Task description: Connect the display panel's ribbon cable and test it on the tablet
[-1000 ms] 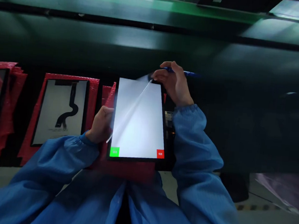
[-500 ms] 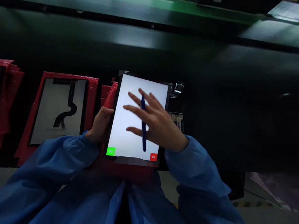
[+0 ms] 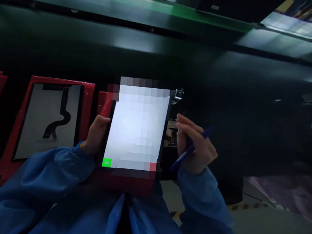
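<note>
Head view: left hand (image 3: 96, 133) is gripping the lit tablet (image 3: 136, 130) by its left edge, thumb curling onto the bezel, approx centre of the scene. Right hand (image 3: 197, 148) is closing round a blue pen (image 3: 188, 151), just right of the tablet, not touching it. Red tray (image 3: 13, 132) w/ a panel is lying further left.

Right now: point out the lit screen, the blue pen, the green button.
lit screen (image 3: 136, 130), head view, middle of the white panel.
blue pen (image 3: 186, 153), head view, mid-barrel in the right hand.
green button (image 3: 106, 162), head view, its centre.
</note>
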Tool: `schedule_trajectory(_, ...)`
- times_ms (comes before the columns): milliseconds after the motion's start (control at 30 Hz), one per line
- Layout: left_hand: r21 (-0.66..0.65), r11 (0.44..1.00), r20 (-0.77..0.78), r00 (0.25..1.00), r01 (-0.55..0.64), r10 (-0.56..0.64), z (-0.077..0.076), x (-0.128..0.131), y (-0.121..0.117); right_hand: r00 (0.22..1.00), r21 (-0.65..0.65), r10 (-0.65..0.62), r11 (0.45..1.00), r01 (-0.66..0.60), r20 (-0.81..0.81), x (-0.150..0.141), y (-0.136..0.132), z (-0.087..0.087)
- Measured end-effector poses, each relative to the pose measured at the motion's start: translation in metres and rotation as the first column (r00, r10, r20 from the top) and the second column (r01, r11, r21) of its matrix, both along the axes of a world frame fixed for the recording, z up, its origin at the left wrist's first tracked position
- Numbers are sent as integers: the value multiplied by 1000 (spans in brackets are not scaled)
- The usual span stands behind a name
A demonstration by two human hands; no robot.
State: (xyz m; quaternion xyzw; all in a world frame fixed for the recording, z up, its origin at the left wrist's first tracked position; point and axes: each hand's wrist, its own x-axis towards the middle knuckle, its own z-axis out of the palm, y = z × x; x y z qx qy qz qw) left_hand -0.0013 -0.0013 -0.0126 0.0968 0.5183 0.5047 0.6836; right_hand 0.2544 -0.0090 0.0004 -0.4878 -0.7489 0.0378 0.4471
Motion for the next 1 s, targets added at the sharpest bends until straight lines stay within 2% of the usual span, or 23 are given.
schedule_trajectory(67, -11, 999, -42, 998, -49, 48, 2, 0, 0, 990, -21, -132, 991, 131, -55, 18, 7, -13)
schedule_trajectory(133, -29, 997, -65, 996, -65, 63, 1, -1, 0, 983, -128, -183, 976, 178, -31, 36, 15, -30)
schedule_trajectory(233, -31, 999, -85, 996, -40, 37, -3, -2, 1, 987, -260, -156, 952, 159, 31, 55, 24, -56)
schedule_trajectory(333, 2, 999, -175, 984, -39, 39, -7, -3, 2, 989, -288, -132, 946, 145, 65, 63, 30, -71)
schedule_trajectory(467, 90, 995, -348, 935, -30, 60, -9, -4, 3, 987, -290, -120, 946, 146, 106, 63, 38, -76)
schedule_trajectory(600, 159, 984, -565, 810, -81, 158, -14, -8, 0, 983, -279, -106, 949, 145, 150, 64, 41, -78)
schedule_trajectory(667, 190, 978, -599, 780, -84, 183, -17, -11, -2, 980, -268, -103, 952, 146, 169, 65, 40, -81)
schedule_trajectory(767, 216, 976, -581, 803, -7, 134, -21, -13, -3, 979, -252, -103, 957, 147, 179, 65, 40, -85)
schedule_trajectory(833, 193, 981, -526, 847, 34, 74, -20, -13, -2, 981, -245, -111, 958, 148, 160, 65, 41, -86)
schedule_trajectory(933, 130, 987, -392, 919, 89, -31, -12, -10, 2, 980, -209, -176, 959, 191, 91, 65, 42, -81)
schedule_trajectory(1000, 106, 987, -327, 942, 119, -78, -4, -7, 4, 970, -173, -240, 955, 242, 35, 67, 42, -77)
